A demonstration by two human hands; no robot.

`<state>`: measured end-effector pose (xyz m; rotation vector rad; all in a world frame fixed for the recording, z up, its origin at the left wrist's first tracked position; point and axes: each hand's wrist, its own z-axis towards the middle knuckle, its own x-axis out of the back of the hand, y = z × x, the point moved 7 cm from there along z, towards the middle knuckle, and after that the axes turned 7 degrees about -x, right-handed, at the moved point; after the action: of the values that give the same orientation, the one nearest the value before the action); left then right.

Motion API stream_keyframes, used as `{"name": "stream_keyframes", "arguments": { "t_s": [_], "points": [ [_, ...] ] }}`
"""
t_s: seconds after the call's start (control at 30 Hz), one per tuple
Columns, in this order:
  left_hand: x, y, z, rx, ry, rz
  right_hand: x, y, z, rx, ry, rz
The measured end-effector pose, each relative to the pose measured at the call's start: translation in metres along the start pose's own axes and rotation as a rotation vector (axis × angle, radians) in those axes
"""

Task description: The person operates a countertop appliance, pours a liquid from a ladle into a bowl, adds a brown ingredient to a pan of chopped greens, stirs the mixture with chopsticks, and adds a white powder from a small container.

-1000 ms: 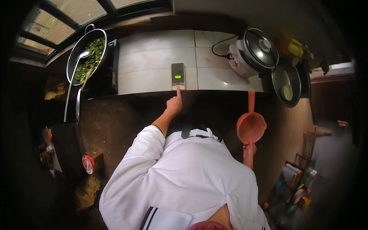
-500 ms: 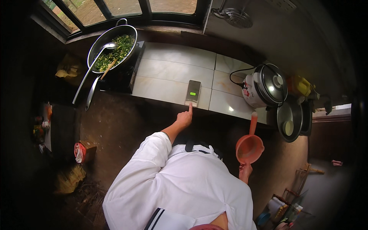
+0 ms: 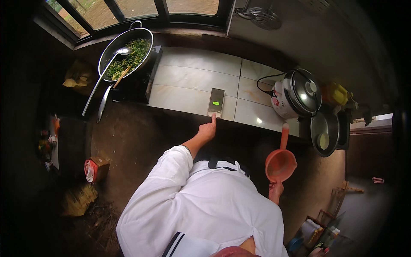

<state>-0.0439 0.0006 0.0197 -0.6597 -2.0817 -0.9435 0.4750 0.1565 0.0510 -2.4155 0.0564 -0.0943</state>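
Observation:
My left hand (image 3: 207, 129) reaches to the counter's front edge. Its index finger is stretched out, touching the lower end of a phone (image 3: 216, 97) with a small green patch on its screen; the other fingers are curled and hold nothing. Down at my right side, my right hand (image 3: 276, 190) is closed on the bowl rim of an orange-red plastic water dipper (image 3: 280, 166). The dipper's handle points away from me, toward the counter. Part of the right hand is hidden behind the bowl, and I cannot make out anything inside it.
A wok (image 3: 142, 58) of chopped greens, with a ladle (image 3: 102, 79) and chopsticks (image 3: 121, 77) in it, sits on a black stove (image 3: 150, 81) at the left. Along the tiled counter (image 3: 195, 58), a rice cooker (image 3: 286, 102) and a metal basin (image 3: 324, 128) stand at the right.
The whole view has shifted very slightly. My left index finger stays at the phone's lower end, and the dipper remains in my right hand, a touch further right in the picture.

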Motion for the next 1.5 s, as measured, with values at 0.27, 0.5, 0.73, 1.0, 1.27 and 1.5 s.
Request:
{"name": "stream_keyframes", "arguments": {
  "t_s": [0.27,0.5,0.73,1.0,1.27,1.5],
  "points": [
    [0.001,0.001,0.002,0.013,-0.007,0.035,0.006,0.0,-0.014,0.023,0.011,0.029],
    [0.001,0.001,0.001,0.024,-0.018,0.045,0.014,-0.001,-0.021,0.008,0.037,0.011],
    [-0.002,0.001,0.003,0.033,-0.027,0.039,0.024,0.003,-0.022,0.027,0.019,0.034],
    [-0.002,0.0,0.003,0.007,0.009,0.065,0.024,0.004,-0.03,0.035,0.035,0.028],
    [-0.002,0.001,0.002,0.008,0.006,0.057,0.025,0.005,-0.036,0.024,0.018,0.036],
    [0.0,0.001,0.003,0.012,-0.011,0.045,0.019,0.001,-0.044,0.03,0.05,0.011]
  ]
}}
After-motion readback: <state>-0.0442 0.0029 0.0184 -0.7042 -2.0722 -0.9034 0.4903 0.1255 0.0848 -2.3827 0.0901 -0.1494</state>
